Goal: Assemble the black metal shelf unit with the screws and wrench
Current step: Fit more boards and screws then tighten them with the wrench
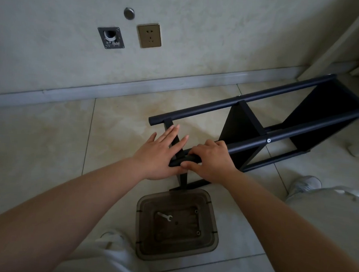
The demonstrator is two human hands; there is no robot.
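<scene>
Down on the tiled floor (48,140), everything sits around the black shelf (248,127), which lies on its side with its tubes running from the lower middle up toward the right, near the wall.

Left of the shelf's near end, the left hand (158,153) is flat, fingers straight and spread. It rests against the crossbar (175,139) at that end, the palm touching the tip of the near tube (300,130). It grips nothing.

Above the shelf on the wall, a metal plate with a round hole (111,37) comes first, then a small round cap (129,13), then a brass-coloured socket (149,35). A grey skirting (114,87) runs along the wall's foot behind the shelf.

Just right of the left hand, the right hand (210,161) is curled over the end of the near tube, thumb beneath and fingers on top, holding it.

Below the shelf's near end, touching its lowest bar, sits a smoky clear bin (211,226). Inside it lie a small wrench (165,216) and a few screws (198,233).

Either side of the bin, knees in pale trousers (327,218) show, with a white shoe (307,182) right of the shelf's lower rail.

Further right along the shelf, two black panels (236,122) stand between the tubes, and a silver screw head (268,140) shows on the near tube.
</scene>
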